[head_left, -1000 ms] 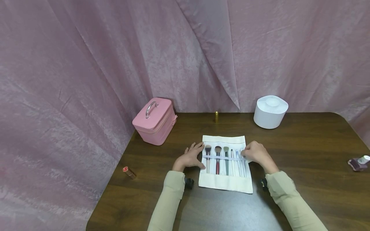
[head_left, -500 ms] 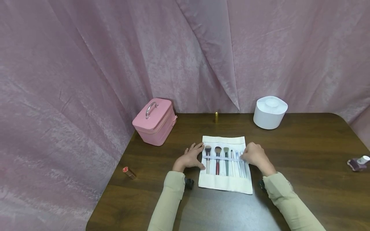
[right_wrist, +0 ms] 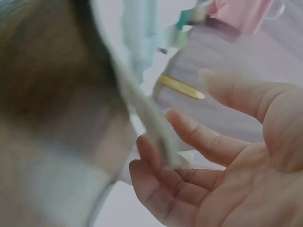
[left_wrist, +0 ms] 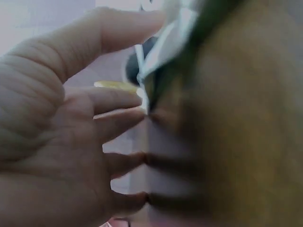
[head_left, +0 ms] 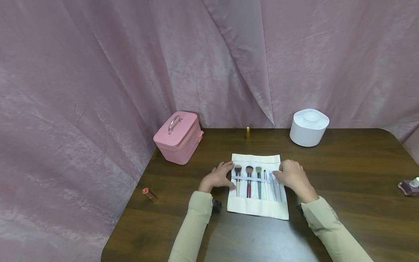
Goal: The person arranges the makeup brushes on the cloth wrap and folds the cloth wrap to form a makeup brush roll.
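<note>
A white cloth makeup brush roll (head_left: 255, 207) lies unrolled on the table in the head view. A lilac elastic band holds several brushes in a row, among them a red-handled brush (head_left: 248, 191) and a green one (head_left: 259, 187). My left hand (head_left: 218, 177) rests at the roll's left edge, fingers spread; its fingertips (left_wrist: 137, 201) meet the table in the left wrist view. My right hand (head_left: 292, 178) is at the upper right edge, covering part of that side. In the right wrist view its thumb (right_wrist: 232, 92) stands apart from the fingers, and the cloth edge (right_wrist: 154, 125) reaches the fingertips.
A pink vanity case (head_left: 176, 145) with a metal handle stands back left. Behind the roll is a small gold tube (head_left: 248, 133), and a white oval container (head_left: 307, 133) is back right. A lipstick (head_left: 150, 194) lies left; a purple item with a white cap (head_left: 407, 188) lies far right.
My right hand's fingers have loosened from a pinch at the rightmost brushes, the thumb now apart from them. My left hand keeps its place; the head view has shifted slightly.
</note>
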Motion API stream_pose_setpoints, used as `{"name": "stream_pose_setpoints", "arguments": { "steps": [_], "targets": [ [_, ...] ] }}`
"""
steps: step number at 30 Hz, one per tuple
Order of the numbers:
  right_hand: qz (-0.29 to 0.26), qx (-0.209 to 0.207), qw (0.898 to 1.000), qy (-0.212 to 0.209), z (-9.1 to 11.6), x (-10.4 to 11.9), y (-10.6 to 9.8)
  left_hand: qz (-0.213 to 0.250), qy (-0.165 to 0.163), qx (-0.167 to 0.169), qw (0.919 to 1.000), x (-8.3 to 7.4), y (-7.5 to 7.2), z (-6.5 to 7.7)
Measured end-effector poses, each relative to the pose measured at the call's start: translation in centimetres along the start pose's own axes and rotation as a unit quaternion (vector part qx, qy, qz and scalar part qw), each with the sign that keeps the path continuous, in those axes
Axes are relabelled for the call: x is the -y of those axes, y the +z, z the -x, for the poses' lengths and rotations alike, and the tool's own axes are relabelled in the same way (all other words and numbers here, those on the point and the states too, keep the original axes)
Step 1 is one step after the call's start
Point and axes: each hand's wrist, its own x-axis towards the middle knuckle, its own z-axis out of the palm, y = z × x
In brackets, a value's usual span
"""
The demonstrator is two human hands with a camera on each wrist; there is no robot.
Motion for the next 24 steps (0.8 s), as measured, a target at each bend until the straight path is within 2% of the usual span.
{"name": "stream_pose_setpoints", "arguments": {
  "steps": [6,12,20,24],
  "targets": [
    [0.02,-0.035,0.998,-0.038,1.8,1.4,-0.4,0.037,0.016,-0.026,0.9989,-1.3,-0.9,-0.8],
    [0.03,-0.065,0.996,-0.06,3.1,2.3,-0.3,0.064,0.045,-0.036,0.9963,-2.7,-1.6,-2.4],
    [0.026,-0.05,0.991,-0.121,5.5,4.7,0.9,0.033,0.085,-0.007,0.9958,-4.2,-1.8,-4.9],
    [0.021,-0.017,0.99,-0.138,6.7,5.9,1.9,0.027,0.079,0.014,0.9964,-5.1,-1.9,-5.9]
  ]
}}
